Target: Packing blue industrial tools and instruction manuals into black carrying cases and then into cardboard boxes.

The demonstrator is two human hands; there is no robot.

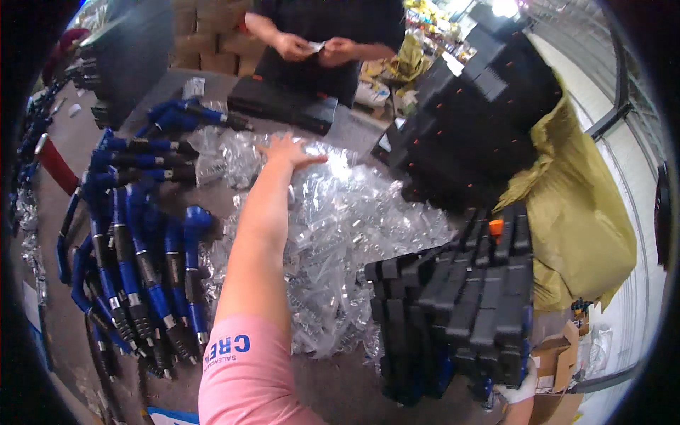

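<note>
My left hand (289,152) stretches forward over a broad heap of clear plastic bags (319,241), its fingers spread on or just above the far part of the heap. Small silvery pieces show inside some bags. My right hand (520,389), at the lower right edge, has something white over it. It is beside the near end of a row of black plastic cases (453,297), which lean against each other; its fingers are mostly hidden. Left of my left arm lie several blue-and-black tools (134,248) with jointed bodies and metal tips.
A large stack of black cases (482,120) with orange latches rises at the far right, beside a yellow sack (584,212). Across the table a person in dark clothes (326,25) holds a small white thing. One flat black case (283,104) lies before them. Open cardboard boxes (556,361) are lower right.
</note>
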